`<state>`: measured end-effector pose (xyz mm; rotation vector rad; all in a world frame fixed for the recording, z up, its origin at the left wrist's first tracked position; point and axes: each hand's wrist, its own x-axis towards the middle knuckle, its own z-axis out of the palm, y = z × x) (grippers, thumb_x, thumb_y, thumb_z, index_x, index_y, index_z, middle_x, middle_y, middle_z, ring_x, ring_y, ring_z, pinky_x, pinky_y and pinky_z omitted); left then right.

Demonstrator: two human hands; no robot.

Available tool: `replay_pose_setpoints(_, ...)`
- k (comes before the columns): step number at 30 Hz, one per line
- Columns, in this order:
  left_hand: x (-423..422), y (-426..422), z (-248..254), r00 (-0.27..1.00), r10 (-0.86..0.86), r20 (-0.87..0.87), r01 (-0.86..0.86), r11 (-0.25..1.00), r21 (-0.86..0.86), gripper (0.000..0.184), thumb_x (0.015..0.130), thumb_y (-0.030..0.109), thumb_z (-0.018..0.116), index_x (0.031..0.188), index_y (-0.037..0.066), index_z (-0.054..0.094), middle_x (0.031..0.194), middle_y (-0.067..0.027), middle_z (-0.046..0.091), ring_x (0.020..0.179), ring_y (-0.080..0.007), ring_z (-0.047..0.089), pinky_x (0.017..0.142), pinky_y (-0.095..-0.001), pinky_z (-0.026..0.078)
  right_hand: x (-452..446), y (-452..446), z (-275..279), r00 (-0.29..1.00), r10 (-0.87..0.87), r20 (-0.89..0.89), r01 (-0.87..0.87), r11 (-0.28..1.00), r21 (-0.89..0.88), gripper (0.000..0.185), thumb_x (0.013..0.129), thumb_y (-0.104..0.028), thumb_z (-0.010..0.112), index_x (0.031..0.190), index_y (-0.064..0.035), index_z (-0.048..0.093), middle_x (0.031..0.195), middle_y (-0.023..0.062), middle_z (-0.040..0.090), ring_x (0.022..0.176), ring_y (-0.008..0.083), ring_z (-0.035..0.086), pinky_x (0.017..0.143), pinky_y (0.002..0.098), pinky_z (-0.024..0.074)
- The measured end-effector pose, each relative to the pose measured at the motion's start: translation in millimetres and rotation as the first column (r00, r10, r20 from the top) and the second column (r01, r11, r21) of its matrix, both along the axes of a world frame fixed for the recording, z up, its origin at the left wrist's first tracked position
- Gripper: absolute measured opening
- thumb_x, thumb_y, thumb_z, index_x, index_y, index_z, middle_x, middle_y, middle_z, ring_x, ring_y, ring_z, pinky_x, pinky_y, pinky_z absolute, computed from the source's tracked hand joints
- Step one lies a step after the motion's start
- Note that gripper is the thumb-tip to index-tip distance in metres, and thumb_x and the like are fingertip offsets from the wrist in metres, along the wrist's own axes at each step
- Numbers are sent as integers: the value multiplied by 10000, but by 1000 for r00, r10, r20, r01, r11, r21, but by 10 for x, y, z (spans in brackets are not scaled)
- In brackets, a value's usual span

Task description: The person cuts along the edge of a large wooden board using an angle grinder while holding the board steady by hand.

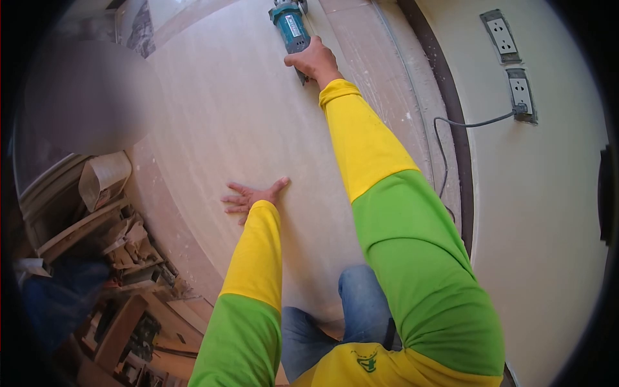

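Note:
My right hand (316,61) reaches far forward, its fingers wrapped round the rear of a teal power tool (291,27) that looks like an angle grinder. The tool's head lies at the top edge of the view, so its working end is partly cut off. Beneath it is a large pale board (213,109), dusty and streaked, lying flat. Nearer to me, my left hand (253,198) rests palm down on the same board with its fingers spread and nothing in it.
A grey cord (474,124) is plugged into the lower wall outlet (521,93) and hangs to the floor on the right. Wood scraps and boards (138,248) are piled at left, near a white open container (105,179). My kneeling legs (364,300) are at the board's near end.

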<state>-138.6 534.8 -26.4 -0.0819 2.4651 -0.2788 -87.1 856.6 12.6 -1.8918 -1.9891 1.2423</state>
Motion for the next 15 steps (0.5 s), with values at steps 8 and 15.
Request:
replay_pose_setpoints(8,4,-2,-22,1000,-5,8,5,1000,-5,1763,289,825,865,1631,250,-124,1688,-200,-160,1541,-459,-152,1113,-797,98,162,-303,64,999,-29,35,28,999,20,841,709,-404,792,1400,-55,464,1287,210,655,1153,370,663,1011,398,513)
replay_pose_setpoints(15,6,-12,-12,1000,-3,4,3,1000,-1,1766,280,847,847,1632,250,-121,1685,-205,-166,1539,-461,-155,1110,-800,98,275,-475,120,998,-36,47,36,999,-13,809,731,-401,778,1394,-64,460,1269,207,660,1159,374,657,1012,411,510)
